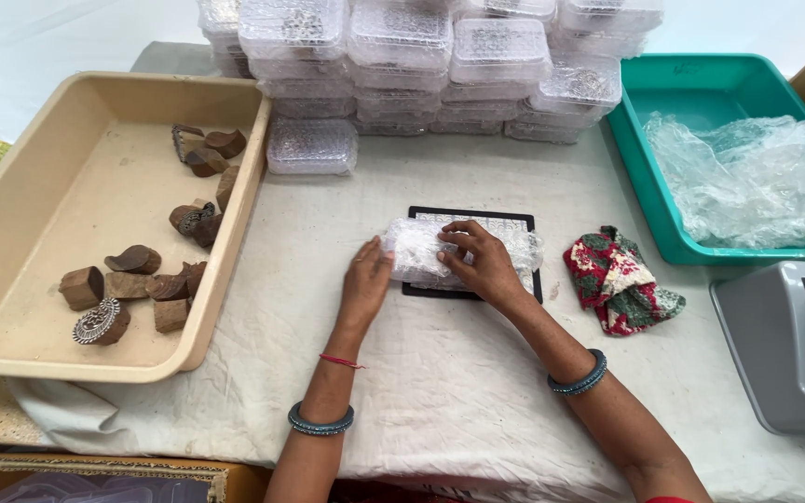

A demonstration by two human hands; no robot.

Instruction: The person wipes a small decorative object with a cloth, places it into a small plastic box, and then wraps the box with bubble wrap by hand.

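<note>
1. Right now your left hand (366, 279) lies flat and open against the left end of the bubble-wrapped bundle (418, 253), steadying it without gripping.
2. Your right hand (483, 260) rests on top of the bundle, fingers curled down and pressing the wrap; it holds the bundle in place rather than lifting it.
3. That bundle sits on the black patterned tray (525, 222) at the middle of the table (440, 373), just left of the red floral cloth (619, 278).
4. By the look of it, you are at the wrapping stage, folding the film snug.
5. Next, I judge, you need firm pressure on the loose edge; the tape dispenser (789, 345) stands at your right.
6. Wooden blocks (132, 279) lie in the beige tub (11, 214), apart.
</note>
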